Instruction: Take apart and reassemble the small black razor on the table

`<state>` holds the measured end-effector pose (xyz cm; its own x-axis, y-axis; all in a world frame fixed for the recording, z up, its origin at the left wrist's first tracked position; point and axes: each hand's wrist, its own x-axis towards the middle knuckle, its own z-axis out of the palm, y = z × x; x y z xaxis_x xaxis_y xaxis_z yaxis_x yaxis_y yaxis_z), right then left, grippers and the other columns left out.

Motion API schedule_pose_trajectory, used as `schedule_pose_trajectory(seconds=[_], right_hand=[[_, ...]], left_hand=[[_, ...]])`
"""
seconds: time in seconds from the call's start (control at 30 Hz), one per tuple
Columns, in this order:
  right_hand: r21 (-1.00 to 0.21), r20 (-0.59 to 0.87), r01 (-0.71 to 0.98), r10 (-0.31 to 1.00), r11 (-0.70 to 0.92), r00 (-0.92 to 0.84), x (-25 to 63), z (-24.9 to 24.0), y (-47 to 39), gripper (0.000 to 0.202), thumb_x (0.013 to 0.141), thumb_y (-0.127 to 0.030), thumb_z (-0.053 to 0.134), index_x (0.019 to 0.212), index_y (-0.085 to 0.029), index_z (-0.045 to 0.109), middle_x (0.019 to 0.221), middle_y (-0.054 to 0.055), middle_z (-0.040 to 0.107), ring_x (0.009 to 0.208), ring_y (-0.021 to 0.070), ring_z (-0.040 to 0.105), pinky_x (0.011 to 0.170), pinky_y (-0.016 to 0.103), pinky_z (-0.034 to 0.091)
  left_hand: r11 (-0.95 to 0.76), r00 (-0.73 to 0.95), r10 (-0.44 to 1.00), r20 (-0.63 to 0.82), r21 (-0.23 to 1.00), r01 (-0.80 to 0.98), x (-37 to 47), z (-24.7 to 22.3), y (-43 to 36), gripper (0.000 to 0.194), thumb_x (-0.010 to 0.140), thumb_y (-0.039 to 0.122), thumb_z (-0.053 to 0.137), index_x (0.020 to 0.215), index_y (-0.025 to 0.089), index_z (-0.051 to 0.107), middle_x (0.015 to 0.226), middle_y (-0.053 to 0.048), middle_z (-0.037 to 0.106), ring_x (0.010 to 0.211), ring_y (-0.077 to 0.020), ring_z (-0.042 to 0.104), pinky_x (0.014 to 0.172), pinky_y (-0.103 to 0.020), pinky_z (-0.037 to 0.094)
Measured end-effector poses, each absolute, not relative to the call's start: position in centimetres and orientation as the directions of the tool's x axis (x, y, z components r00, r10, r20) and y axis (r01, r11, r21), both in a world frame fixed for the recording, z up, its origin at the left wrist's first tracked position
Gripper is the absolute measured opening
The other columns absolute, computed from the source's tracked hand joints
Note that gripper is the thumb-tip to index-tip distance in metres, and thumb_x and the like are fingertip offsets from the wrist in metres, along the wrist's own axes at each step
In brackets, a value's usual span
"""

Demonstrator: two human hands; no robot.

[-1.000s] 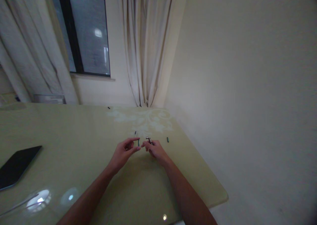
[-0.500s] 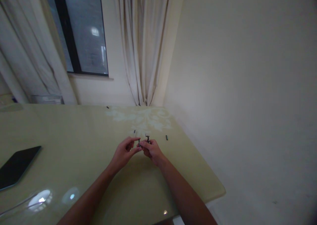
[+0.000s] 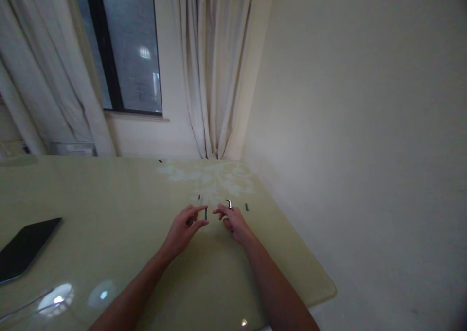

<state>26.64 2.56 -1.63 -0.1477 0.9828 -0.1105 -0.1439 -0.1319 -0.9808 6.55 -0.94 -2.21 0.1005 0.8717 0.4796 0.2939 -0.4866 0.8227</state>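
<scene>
Between the thumb and a fingertip of my left hand (image 3: 182,230) is a short, thin dark stick-like piece (image 3: 206,214), held upright at its two ends. Just to the right of it, my right hand (image 3: 236,223) grips a small shiny metal tool with a curved end (image 3: 229,203); its lower part is hidden in the fingers. The two hands are apart, above the table. A small dark piece (image 3: 247,207) lies on the table beyond the right hand. Behind the left hand lies a thin piece, dark at one end and pale at the other (image 3: 199,198).
A glossy pale-green table (image 3: 109,200) bears a flat dark tablet-like slab (image 3: 27,246) at left. Near its far edge lies a tiny dark object (image 3: 160,161). A wall (image 3: 346,151) runs along the right side; curtains (image 3: 219,78) hang behind.
My right hand has moved right with the metal tool, away from my left hand. The dark piece in my left hand now shows at full length between the fingertips.
</scene>
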Motion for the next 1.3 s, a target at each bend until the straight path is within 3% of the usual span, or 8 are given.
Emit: schedule_pose_trajectory(seconds=[0.1, 0.27, 0.5, 0.87, 0.97, 1.1, 1.2, 1.3], right_hand=[[-0.978, -0.103, -0.138, 0.932, -0.16, -0.348, 26.0, -1.4, 1.8, 0.044, 0.075, -0.054, 0.078, 0.085, -0.012, 0.076, 0.06, -0.004, 0.056, 0.035, 0.0012, 0.025, 0.037, 0.023, 0.009], [-0.97, -0.038, -0.205, 0.916, -0.13, -0.4, 24.7, -0.9, 0.8, 0.039, 0.071, -0.049, 0.084, 0.082, -0.013, 0.074, 0.043, -0.012, 0.036, 0.036, 0.0029, 0.019, 0.038, 0.023, 0.01], [-0.957, -0.046, -0.249, 0.924, -0.15, -0.378, 25.0, -1.5, 1.2, 0.038, 0.071, -0.047, 0.082, 0.083, -0.011, 0.075, 0.06, -0.004, 0.059, 0.036, 0.0009, 0.025, 0.039, 0.024, 0.009], [-0.961, -0.042, -0.231, 0.902, -0.155, -0.429, 24.9, -1.7, 1.2, 0.037, 0.074, -0.048, 0.082, 0.078, -0.012, 0.072, 0.042, -0.012, 0.034, 0.036, 0.0036, 0.019, 0.039, 0.025, 0.009], [-0.961, -0.042, -0.233, 0.91, -0.15, -0.413, 24.8, -1.8, 1.2, 0.041, 0.073, -0.052, 0.082, 0.075, -0.013, 0.07, 0.046, -0.01, 0.04, 0.037, 0.0032, 0.02, 0.039, 0.024, 0.01], [-0.979, 0.026, -0.198, 0.922, -0.055, -0.387, 24.8, -1.9, 1.3, 0.052, 0.082, -0.065, 0.069, 0.082, -0.013, 0.072, 0.063, -0.002, 0.057, 0.039, 0.0029, 0.026, 0.04, 0.023, 0.013], [-0.986, 0.129, -0.154, 0.898, 0.07, -0.421, 25.0, -1.6, 1.2, 0.061, 0.091, -0.069, 0.054, 0.086, -0.012, 0.075, 0.061, -0.002, 0.054, 0.041, 0.0047, 0.028, 0.042, 0.023, 0.016], [-0.985, 0.16, -0.133, 0.866, 0.11, -0.474, 25.1, -1.2, 0.8, 0.061, 0.096, -0.064, 0.049, 0.086, -0.011, 0.078, 0.056, -0.004, 0.045, 0.044, 0.0064, 0.029, 0.044, 0.023, 0.017]], left_hand=[[-0.489, 0.106, 0.871, 0.48, 0.82, 0.299, 6.6, -2.7, -0.8, 0.041, 0.084, 0.042, 0.077, 0.121, 0.024, 0.075, 0.075, 0.004, 0.048, 0.063, -0.0128, 0.043, 0.06, -0.025, 0.035], [-0.475, 0.096, 0.879, 0.467, 0.838, 0.268, 6.8, -2.7, -0.7, 0.041, 0.083, 0.044, 0.077, 0.119, 0.024, 0.075, 0.075, 0.004, 0.048, 0.063, -0.0124, 0.042, 0.059, -0.025, 0.035], [-0.418, 0.102, 0.908, 0.406, 0.876, 0.24, 6.8, -2.1, -1.0, 0.052, 0.079, 0.045, 0.08, 0.125, 0.024, 0.071, 0.081, 0.004, 0.054, 0.056, -0.0084, 0.038, 0.053, -0.023, 0.031], [-0.447, 0.091, 0.893, 0.44, 0.848, 0.284, 7.1, -1.8, -1.2, 0.041, 0.079, 0.045, 0.08, 0.113, 0.022, 0.074, 0.081, 0.003, 0.054, 0.056, -0.0086, 0.039, 0.052, -0.022, 0.032], [-0.426, 0.077, 0.904, 0.421, 0.868, 0.254, 7.0, -1.8, -1.1, 0.041, 0.077, 0.046, 0.08, 0.11, 0.022, 0.075, 0.081, 0.003, 0.054, 0.056, -0.0086, 0.04, 0.052, -0.023, 0.033], [-0.319, 0.039, 0.948, 0.316, 0.94, 0.119, 6.9, -1.3, -1.4, 0.047, 0.074, 0.047, 0.082, 0.112, 0.022, 0.074, 0.085, 0.002, 0.055, 0.058, -0.0084, 0.042, 0.054, -0.022, 0.034], [-0.253, 0.023, 0.967, 0.253, 0.967, 0.009, 6.6, -1.1, -1.5, 0.05, 0.073, 0.046, 0.083, 0.116, 0.022, 0.073, 0.089, 0.0, 0.06, 0.063, -0.0094, 0.046, 0.059, -0.023, 0.037], [-0.222, 0.019, 0.974, 0.224, 0.972, -0.072, 6.3, -1.3, -1.3, 0.052, 0.074, 0.045, 0.083, 0.119, 0.02, 0.073, 0.077, 0.002, 0.059, 0.066, -0.0117, 0.049, 0.063, -0.024, 0.039]])
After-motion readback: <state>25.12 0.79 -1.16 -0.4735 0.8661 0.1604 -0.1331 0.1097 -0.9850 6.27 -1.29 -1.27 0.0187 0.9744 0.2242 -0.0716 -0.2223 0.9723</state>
